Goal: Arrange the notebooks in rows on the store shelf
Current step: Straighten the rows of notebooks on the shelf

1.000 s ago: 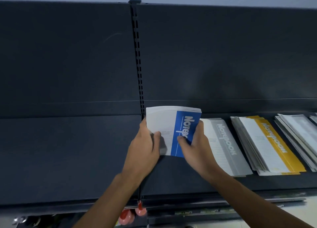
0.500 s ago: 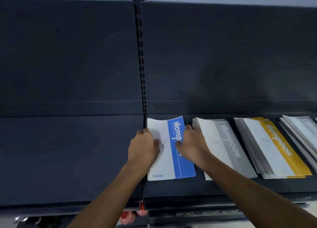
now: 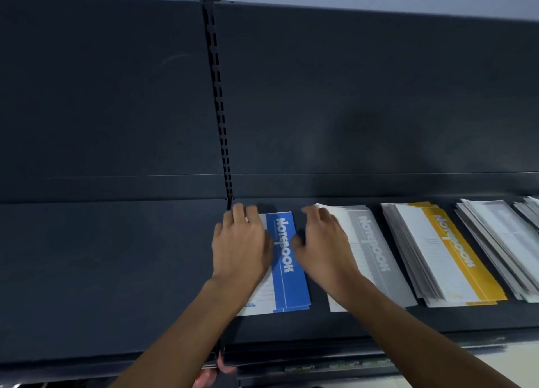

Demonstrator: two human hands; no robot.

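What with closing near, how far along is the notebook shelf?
Done: the grey stack, yellow stack and pale stacks farther right lie side by side on the shelf. In hand: the blue notebooks lie flat at the row's left end, the left hand resting on them and the right hand at their right edge, seemingly squaring them. Left: probably the shelf section beyond the slotted upright.

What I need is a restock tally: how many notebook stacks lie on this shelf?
5. From the left: blue stack, grey stack, yellow stack, pale stack, and a partial stack cut off at the right edge. More may lie beyond the frame.
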